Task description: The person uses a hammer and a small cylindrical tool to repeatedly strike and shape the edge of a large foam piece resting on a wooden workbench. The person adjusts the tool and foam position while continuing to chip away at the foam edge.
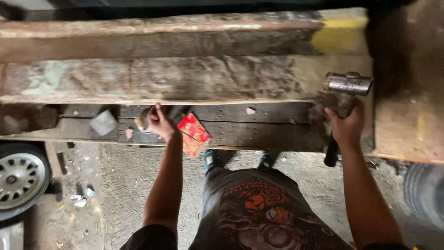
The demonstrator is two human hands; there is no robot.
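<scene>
Hammer [347,84] within right fingers [334,116]

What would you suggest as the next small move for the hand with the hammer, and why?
Probably swing the hammer leftward toward the left hand, since that hand seems to pinch something small against the timber's edge, while the right hand holds the hammer far off to the side.
</scene>
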